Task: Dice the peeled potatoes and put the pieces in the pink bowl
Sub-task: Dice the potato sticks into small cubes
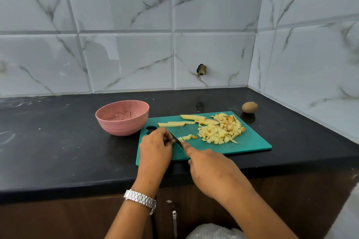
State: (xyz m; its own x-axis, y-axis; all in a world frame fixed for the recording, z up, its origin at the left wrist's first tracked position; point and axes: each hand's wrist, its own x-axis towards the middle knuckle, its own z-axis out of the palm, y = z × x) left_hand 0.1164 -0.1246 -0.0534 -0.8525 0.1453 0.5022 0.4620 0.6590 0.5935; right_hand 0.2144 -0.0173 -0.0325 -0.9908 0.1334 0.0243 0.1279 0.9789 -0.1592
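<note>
A green cutting board [252, 144] lies on the black counter. On its right half sits a heap of diced potato [221, 130]. Long potato strips [172, 124] lie along the board's far edge. A few small cut pieces [187, 137] lie beside the knife blade [177, 139]. My right hand [211, 172] grips the knife, index finger stretched along the blade's back. My left hand [155, 149] is curled at the blade's left side, fingertips pinching a small end of potato that is mostly hidden. The pink bowl [122, 117] stands left of the board with no potato in it.
An unpeeled brown potato [249, 107] sits on the counter behind the board's right corner. Tiled walls close off the back and right side. The counter's front edge runs just below the board. A metal watch [140, 200] is on my left wrist.
</note>
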